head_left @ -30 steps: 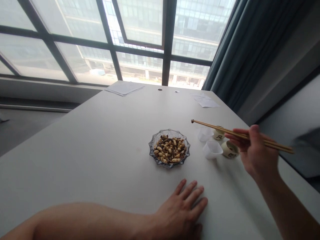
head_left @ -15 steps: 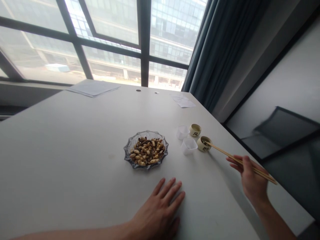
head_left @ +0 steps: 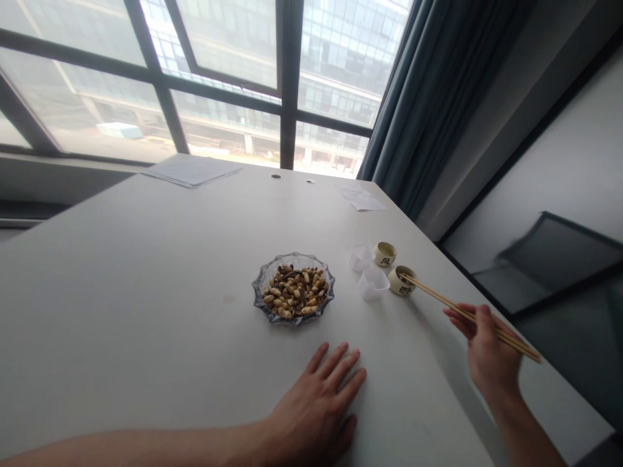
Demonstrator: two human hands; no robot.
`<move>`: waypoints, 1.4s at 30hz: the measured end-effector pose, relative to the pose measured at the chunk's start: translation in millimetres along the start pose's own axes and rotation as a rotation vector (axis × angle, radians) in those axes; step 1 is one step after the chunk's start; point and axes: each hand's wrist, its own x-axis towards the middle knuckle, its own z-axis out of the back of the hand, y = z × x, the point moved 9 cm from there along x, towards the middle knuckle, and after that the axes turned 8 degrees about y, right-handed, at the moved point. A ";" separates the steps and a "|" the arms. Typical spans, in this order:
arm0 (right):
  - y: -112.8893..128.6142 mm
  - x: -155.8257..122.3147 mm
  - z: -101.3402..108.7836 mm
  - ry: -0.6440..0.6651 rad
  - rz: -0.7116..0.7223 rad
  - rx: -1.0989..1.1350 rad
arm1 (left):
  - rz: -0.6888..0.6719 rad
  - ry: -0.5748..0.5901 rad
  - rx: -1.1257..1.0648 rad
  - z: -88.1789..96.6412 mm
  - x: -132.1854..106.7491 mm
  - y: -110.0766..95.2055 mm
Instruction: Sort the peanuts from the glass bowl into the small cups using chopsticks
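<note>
Two tubs [head_left: 374,285] nr pot [head_left: 400,288]; papers [head_left: 193,172] beyond

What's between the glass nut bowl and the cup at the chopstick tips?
Head view: the nearer clear plastic cup stands between the glass bowl and the cream cup.

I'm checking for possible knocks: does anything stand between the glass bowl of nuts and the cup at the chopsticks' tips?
Yes: the nearer clear plastic container stands directly between the glass bowl and that cup. Nothing visible stands between the right hand and the cup; the chopsticks in that hand span the gap.
</note>
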 end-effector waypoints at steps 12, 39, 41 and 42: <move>2.9 -9.5 27.7 -0.067 -0.029 0.028 | 0.002 0.001 -0.004 2.8 -1.4 -1.4; 12.8 -102.7 -253.7 0.620 -0.194 0.142 | -0.017 -0.099 0.010 7.0 -8.0 -4.6; 7.7 -104.8 -256.3 0.604 -0.217 0.149 | -0.026 -0.098 -0.008 12.1 -9.9 -5.8; 5.6 -105.7 -257.0 0.598 -0.223 0.148 | -0.030 -0.098 -0.013 14.3 -10.6 -6.2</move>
